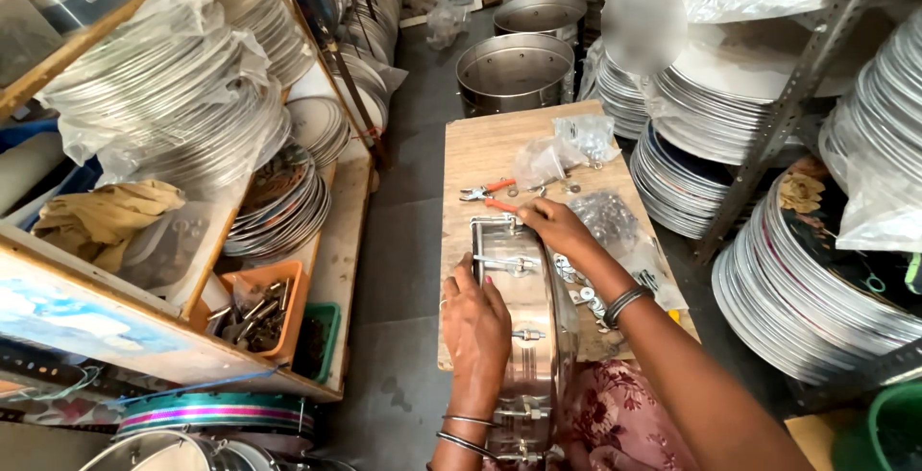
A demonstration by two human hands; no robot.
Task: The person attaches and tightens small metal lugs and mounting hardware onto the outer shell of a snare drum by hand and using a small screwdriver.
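A round steel drum frame (538, 327) lies on its side along the wooden tabletop (480, 149), its rim facing left and its tuning brackets showing along the curved wall. The left hand (475, 322) rests flat against the near rim, fingers together, steadying the shell. The right hand (555, 224) reaches over the far end, fingers curled down onto a bracket there; whether it pinches a small part I cannot tell. Judging by this, a fitting at the far end is being set or tightened, and the next move would call for a firm hold on the shell while the orange-handled pliers (487, 190), lying just beyond the fingertips, come into reach. Loose washers (576, 284) lie beside the shell, near clear bags of hardware (605, 217). The drum's lower end is cut off by the frame edge, and the small parts are too fine to tell apart.
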